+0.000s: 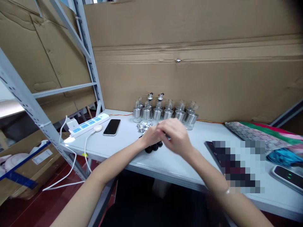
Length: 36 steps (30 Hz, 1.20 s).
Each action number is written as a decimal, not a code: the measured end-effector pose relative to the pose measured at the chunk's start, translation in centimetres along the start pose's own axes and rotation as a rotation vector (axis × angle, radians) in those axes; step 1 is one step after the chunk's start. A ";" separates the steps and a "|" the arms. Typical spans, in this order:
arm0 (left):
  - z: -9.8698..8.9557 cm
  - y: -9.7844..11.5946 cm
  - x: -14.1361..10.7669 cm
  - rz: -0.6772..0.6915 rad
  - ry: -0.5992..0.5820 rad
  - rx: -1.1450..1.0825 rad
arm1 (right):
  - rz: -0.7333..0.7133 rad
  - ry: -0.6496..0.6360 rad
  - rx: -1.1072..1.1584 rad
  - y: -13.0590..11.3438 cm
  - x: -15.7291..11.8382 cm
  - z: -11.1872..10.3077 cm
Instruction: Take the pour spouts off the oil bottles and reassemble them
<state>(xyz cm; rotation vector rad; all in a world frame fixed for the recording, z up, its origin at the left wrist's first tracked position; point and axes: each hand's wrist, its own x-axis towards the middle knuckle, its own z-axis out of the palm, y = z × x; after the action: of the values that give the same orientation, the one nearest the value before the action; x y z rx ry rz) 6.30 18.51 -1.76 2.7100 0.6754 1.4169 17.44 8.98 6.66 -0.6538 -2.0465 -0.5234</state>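
My left hand [152, 136] and my right hand [174, 135] meet above the front of the table, fingers bent inward. Both look closed around something small between them, which the right hand mostly hides. Close beneath the left hand are several round black pieces [153, 147]. A pile of shiny silver spout-like parts [144, 126] lies just behind it. Farther back, glass bottles with metal sleeves [157, 113] stand upright in rows. Two of them carry a silver-and-black pourer [161, 96].
On the left lie a phone [112, 127] and a white power strip [90, 124] with cables. To the right are a blurred-out dark item [234, 167], a white-edged device [288, 177] and coloured fabric [272, 135]. A cardboard wall [189, 78] closes the back; a metal rack post [91, 60] stands left.
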 end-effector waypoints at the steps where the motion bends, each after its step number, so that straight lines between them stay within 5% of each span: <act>1: 0.0 0.0 0.0 0.007 0.022 -0.014 | 0.040 0.022 -0.034 1.8 -0.1 0.2; 4: -0.1 0.2 0.2 0.050 0.078 -0.064 | 0.124 0.041 -0.073 5.6 -1.6 1.4; 7: -0.3 0.5 0.5 0.083 0.085 -0.100 | 0.137 -0.019 -0.048 6.8 -3.2 2.4; 20: 0.1 -0.3 0.1 0.037 0.113 -0.084 | 0.219 -0.119 -0.081 6.2 -4.1 4.1; 36: -2.1 0.7 1.1 0.249 0.246 0.003 | 0.343 0.049 0.024 5.5 -4.3 3.5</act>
<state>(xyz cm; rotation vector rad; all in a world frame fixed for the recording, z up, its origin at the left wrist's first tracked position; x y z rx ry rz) 5.49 17.94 0.48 2.7249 0.3523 1.8260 20.63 14.27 1.83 -0.9447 -1.8405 -0.3106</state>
